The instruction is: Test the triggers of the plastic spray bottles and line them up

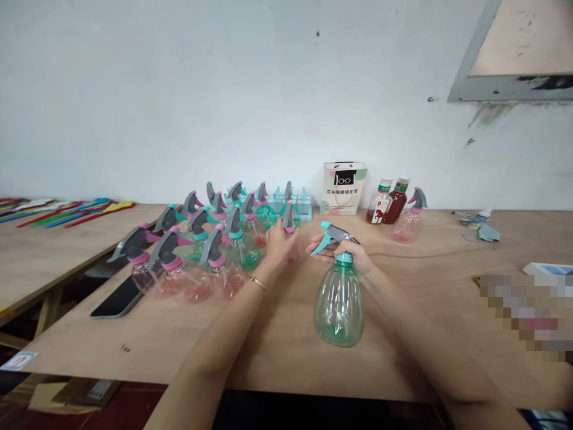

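Note:
My right hand [353, 254] grips a clear green spray bottle [339, 304] by its neck, just under the grey and turquoise trigger head, holding it up over the near part of the table. Its fingers reach behind the trigger. My left hand [280, 242] is closed around a pink spray bottle [293, 254] with a grey and pink head, at the right end of a group of bottles. Left of that hand stand several more pink and green spray bottles, among them a green one [246, 248] and a pink one [192, 283] at the front.
A black phone [117, 297] lies by the front bottles. Behind are a light blue rack [304, 206], a paper bag [342, 191], two drink bottles [388, 203] and another pink spray bottle [408, 226]. Coloured strips [67, 209] lie on the left table. A wall frame [461, 83] juts out upper right.

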Tool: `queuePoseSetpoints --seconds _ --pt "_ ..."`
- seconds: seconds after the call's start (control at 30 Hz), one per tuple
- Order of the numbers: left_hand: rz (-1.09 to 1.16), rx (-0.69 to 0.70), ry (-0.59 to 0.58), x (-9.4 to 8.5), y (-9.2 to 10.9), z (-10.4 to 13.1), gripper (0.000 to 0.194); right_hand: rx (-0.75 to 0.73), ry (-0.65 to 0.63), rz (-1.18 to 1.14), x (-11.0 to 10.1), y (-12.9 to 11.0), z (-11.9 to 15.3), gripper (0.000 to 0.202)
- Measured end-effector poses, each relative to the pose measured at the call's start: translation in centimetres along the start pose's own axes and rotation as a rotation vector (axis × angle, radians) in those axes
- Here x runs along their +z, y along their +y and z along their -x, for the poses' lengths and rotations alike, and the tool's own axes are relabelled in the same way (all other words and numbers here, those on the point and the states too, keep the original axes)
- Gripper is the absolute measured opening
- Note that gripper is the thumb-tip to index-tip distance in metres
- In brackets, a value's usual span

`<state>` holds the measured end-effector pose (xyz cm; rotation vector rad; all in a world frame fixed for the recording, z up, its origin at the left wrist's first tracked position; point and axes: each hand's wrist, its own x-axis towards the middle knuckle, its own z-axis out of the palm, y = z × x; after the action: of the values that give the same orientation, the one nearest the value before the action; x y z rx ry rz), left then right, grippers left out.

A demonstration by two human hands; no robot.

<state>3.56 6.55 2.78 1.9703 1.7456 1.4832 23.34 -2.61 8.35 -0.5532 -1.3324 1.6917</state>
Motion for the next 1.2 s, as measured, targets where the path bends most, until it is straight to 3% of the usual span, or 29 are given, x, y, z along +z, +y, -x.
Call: queuePoseSetpoints --seconds 0.13,0.27,0.33,0.5,0.6,0.77,0.87,0.97,1.1,1.2 --pt "0.141 0.052 -0.031 -2.6 0.1 4.4 0.069 -0.017 0.019 -0.012 0.2 0.5 -0.1 0.034" --pt "0.222 0.146 -0.069 -4.4 -0.2 6.8 0.072 -0.063 0.065 0.026 0.2 0.9 -0.2 0.031" --pt "0.267 0.153 -0.099 -4.9 -0.3 7.0 0.068 -0.071 0.078 0.041 0.1 1.0 -0.3 0.03" --pt "0.457 0.13 -0.333 -5.5 -0.3 6.5 0.051 -0.137 0.115 0.118 -0.5 1.4 -0.6 0.015" --pt "0.528 0.082 -0.385 -5.5 -0.3 6.5 0.05 -0.15 0.12 0.118 -0.6 1.5 -0.7 0.016" --pt "0.509 0.008 -0.356 -4.9 -0.7 7.0 0.04 -0.186 0.124 0.087 -0.7 1.2 -0.9 0.03" --pt "0.538 0.025 -0.305 -4.4 -0.7 7.0 0.039 -0.313 0.242 0.11 -1.6 1.1 -1.1 0.02" --pt "0.558 0.02 -0.285 -4.2 -0.5 7.0 0.047 -0.347 0.321 0.133 -2.6 1.1 -1.4 0.012" --pt "0.562 0.046 -0.281 -4.3 -0.3 7.1 0.048 -0.32 0.293 0.153 -3.3 1.1 -1.8 0.027" --pt "0.565 0.04 -0.28 -4.4 -0.2 7.1 0.046 -0.37 0.317 0.151 -3.3 1.1 -1.8 0.026"
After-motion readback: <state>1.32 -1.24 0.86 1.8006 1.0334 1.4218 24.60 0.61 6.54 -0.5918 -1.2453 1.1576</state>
